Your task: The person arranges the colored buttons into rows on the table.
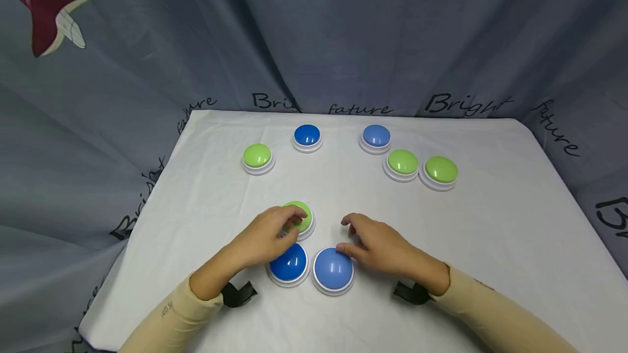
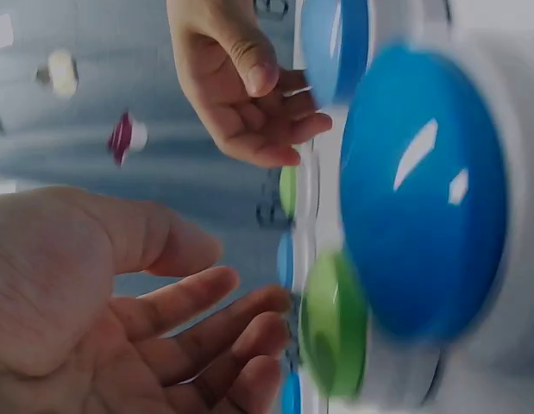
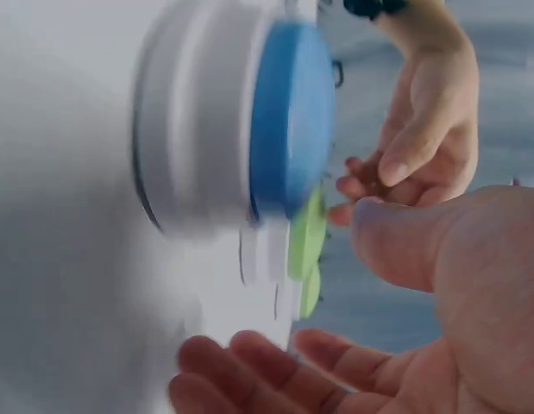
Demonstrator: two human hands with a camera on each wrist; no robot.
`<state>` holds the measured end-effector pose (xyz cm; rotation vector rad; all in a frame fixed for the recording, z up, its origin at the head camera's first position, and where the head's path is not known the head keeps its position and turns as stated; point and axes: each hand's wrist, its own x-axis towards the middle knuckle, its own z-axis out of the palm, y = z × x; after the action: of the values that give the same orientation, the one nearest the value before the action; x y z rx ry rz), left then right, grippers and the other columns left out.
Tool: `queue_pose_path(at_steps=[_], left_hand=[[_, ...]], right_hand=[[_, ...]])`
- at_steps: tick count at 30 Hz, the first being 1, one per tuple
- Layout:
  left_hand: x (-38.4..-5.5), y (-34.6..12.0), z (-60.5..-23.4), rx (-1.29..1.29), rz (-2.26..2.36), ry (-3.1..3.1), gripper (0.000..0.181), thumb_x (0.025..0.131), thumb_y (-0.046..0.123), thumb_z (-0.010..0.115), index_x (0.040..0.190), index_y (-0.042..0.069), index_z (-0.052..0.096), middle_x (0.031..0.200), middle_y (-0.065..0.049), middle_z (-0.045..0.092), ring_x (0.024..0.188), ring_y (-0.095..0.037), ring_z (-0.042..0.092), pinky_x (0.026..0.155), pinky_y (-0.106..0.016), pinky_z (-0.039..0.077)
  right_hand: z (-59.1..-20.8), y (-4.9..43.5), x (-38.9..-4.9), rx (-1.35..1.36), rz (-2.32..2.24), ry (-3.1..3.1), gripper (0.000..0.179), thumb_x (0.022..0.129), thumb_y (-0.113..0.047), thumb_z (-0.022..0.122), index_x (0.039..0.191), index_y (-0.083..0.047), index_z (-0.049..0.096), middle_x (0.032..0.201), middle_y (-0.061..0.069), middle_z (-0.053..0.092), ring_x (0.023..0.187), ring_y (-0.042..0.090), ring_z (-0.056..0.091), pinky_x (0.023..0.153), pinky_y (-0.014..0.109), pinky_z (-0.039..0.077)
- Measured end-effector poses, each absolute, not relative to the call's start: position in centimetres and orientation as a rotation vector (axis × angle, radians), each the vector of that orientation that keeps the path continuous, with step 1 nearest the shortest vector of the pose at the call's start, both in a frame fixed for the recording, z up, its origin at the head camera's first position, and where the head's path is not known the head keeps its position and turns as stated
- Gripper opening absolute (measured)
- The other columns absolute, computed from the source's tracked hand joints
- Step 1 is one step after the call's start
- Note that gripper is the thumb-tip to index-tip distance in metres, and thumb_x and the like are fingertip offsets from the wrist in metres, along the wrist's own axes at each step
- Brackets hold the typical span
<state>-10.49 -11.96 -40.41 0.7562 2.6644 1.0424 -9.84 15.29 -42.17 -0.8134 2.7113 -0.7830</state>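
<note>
tabletop [image 1: 490, 222]: left grip [image 1: 267, 235] loose, empty, over green button [image 1: 306, 221]; right grip [image 1: 379, 244] likewise, near blue [image 1: 333, 271].

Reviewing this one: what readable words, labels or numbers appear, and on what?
"Bright": grey curtain, right of centre and left side.
"fature": curtain, centre, left and right.
"Bri": curtain, left of centre; the rest is lost in a fold.
"B": curtain, right edge, cut off.
Left sleeve and right sleeve: print too small to read.
Lower-left curtain lettering: too partial to read.
Blue buttons and green buttons: no readable text.
</note>
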Motion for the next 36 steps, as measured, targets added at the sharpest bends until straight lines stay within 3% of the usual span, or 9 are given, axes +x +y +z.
queue_pose_path(at_steps=[11,20,36], left_hand=[[-15.7,-16.1,-39.1,0.431,1.068,2.975,0.034,0.093,0.014,0.062,0.126,0.004,0.06,0.122,-0.012,0.064,0.108,-0.028,0.06,0.091,-0.044,0.051],[-18.8,-18.4,-40.2,0.258,1.094,3.043,0.041,0.092,0.012,0.062,0.13,0.0,0.056,0.124,-0.018,0.059,0.111,-0.033,0.056,0.091,-0.048,0.046],[-22.7,-21.1,-44.6,0.148,1.126,3.042,0.054,0.093,0.019,0.062,0.141,0.0,0.045,0.134,-0.022,0.052,0.121,-0.035,0.052,0.102,-0.049,0.043]], right_hand=[[-41.2,10.7,-18.2,-0.885,-0.947,2.599,0.047,0.095,-0.028,0.067,0.13,0.001,0.055,0.12,0.016,0.063,0.107,0.027,0.062,0.089,0.039,0.053],[-41.8,7.3,-23.7,-0.98,-0.91,2.619,0.047,0.096,-0.027,0.065,0.133,-0.001,0.052,0.129,0.016,0.06,0.12,0.026,0.056,0.102,0.041,0.045],[-44.1,1.6,-29.3,-1.035,-0.908,2.564,0.06,0.095,-0.027,0.067,0.144,-0.001,0.042,0.142,0.016,0.05,0.131,0.027,0.048,0.109,0.039,0.039]])
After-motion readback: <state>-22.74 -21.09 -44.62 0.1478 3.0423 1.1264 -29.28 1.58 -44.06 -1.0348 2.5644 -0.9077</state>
